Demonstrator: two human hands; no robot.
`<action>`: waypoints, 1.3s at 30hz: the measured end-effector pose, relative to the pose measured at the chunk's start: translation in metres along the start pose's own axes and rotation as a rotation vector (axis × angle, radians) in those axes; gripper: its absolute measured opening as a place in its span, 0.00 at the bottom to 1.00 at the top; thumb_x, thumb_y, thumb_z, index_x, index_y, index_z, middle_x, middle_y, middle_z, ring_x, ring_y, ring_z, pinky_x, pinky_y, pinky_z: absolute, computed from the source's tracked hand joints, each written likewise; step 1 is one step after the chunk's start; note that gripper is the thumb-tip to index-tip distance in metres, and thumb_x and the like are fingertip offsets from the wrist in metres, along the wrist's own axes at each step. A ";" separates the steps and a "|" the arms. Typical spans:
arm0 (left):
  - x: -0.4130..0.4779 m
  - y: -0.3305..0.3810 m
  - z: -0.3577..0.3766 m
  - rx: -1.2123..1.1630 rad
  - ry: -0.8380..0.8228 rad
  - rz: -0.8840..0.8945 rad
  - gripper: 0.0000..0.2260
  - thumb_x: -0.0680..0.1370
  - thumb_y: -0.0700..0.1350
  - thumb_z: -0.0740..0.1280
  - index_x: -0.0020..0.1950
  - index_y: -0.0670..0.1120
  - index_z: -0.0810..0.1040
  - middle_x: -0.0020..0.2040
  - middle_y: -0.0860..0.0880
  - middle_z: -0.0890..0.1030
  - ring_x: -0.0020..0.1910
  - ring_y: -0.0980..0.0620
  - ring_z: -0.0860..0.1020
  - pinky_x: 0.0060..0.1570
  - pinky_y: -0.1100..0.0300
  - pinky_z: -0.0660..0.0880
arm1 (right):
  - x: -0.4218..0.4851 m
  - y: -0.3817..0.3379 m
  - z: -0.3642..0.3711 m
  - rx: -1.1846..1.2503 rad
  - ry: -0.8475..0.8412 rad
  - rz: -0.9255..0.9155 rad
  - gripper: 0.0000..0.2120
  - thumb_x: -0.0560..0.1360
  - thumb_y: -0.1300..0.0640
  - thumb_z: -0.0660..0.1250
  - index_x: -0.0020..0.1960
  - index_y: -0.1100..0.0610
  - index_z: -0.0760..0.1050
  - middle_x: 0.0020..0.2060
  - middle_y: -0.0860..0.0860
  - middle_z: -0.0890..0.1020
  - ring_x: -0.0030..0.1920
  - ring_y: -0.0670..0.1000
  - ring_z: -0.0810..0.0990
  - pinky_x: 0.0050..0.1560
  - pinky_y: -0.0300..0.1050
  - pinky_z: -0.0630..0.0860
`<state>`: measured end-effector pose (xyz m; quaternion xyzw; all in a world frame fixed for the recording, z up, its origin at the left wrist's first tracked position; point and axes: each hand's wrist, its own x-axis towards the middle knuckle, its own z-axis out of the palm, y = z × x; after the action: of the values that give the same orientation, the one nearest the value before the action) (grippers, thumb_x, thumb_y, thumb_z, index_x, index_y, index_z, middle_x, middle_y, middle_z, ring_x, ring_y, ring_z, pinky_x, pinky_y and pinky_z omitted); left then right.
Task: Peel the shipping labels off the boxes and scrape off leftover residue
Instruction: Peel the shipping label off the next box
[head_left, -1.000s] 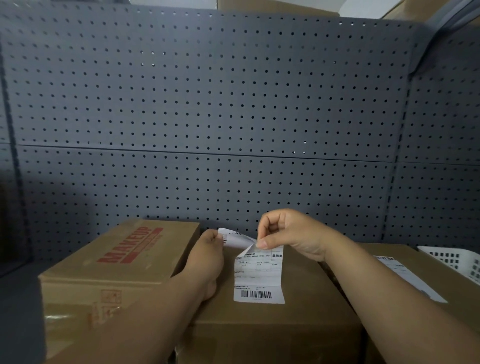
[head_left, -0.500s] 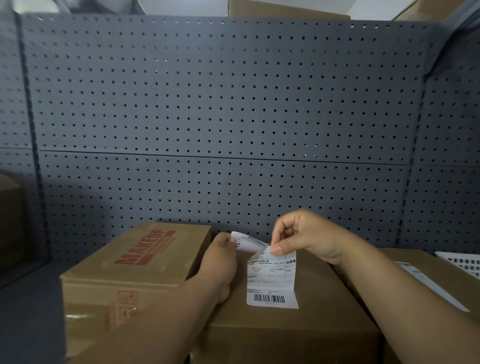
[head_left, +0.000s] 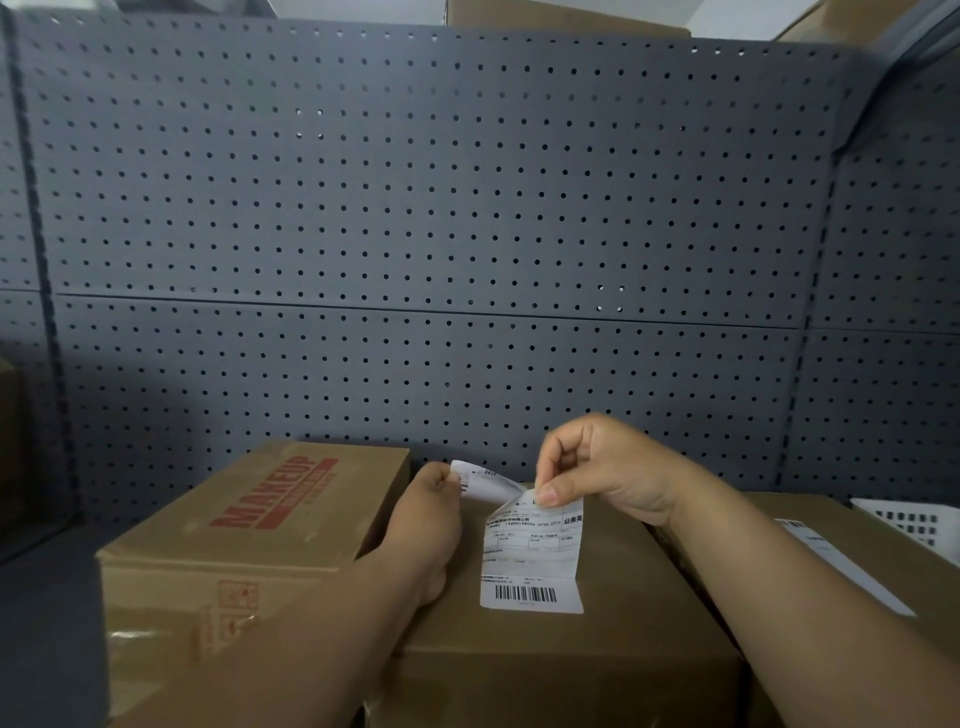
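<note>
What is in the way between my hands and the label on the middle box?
Nothing visible. Left hand and right hand both pinch the label at its lifted top edge; its barcode end lies flat on the middle box.

Dark grey perforated metal pegboard back wall (head_left: 467, 208) w/ horiz seam across mid; grey shelf deck (head_left: 47, 623) btm left; white slotted plastic basket (head_left: 914, 519) far right
</note>
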<state>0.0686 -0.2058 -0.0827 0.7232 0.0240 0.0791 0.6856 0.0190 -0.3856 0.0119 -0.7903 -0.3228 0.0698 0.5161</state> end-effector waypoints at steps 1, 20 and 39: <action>0.001 0.000 0.000 -0.001 0.004 0.001 0.10 0.81 0.50 0.54 0.51 0.52 0.75 0.50 0.42 0.81 0.54 0.38 0.78 0.59 0.39 0.74 | 0.000 0.000 0.000 0.005 -0.002 -0.002 0.16 0.66 0.74 0.70 0.30 0.54 0.79 0.27 0.47 0.82 0.31 0.42 0.80 0.36 0.32 0.76; 0.005 -0.003 -0.001 -0.031 -0.011 0.007 0.10 0.81 0.50 0.54 0.49 0.52 0.75 0.52 0.39 0.80 0.57 0.35 0.76 0.60 0.39 0.73 | -0.007 -0.006 0.004 0.062 -0.052 -0.071 0.18 0.65 0.76 0.69 0.28 0.54 0.81 0.26 0.48 0.82 0.29 0.41 0.80 0.34 0.31 0.76; 0.003 -0.002 -0.001 -0.028 -0.007 -0.006 0.10 0.79 0.51 0.56 0.47 0.52 0.76 0.51 0.40 0.80 0.55 0.36 0.77 0.59 0.38 0.74 | -0.006 -0.009 0.005 0.138 -0.042 -0.113 0.12 0.61 0.71 0.70 0.28 0.54 0.81 0.26 0.48 0.82 0.28 0.42 0.80 0.32 0.32 0.76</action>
<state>0.0720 -0.2042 -0.0844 0.7139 0.0226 0.0746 0.6959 0.0082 -0.3822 0.0163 -0.7318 -0.3721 0.0793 0.5655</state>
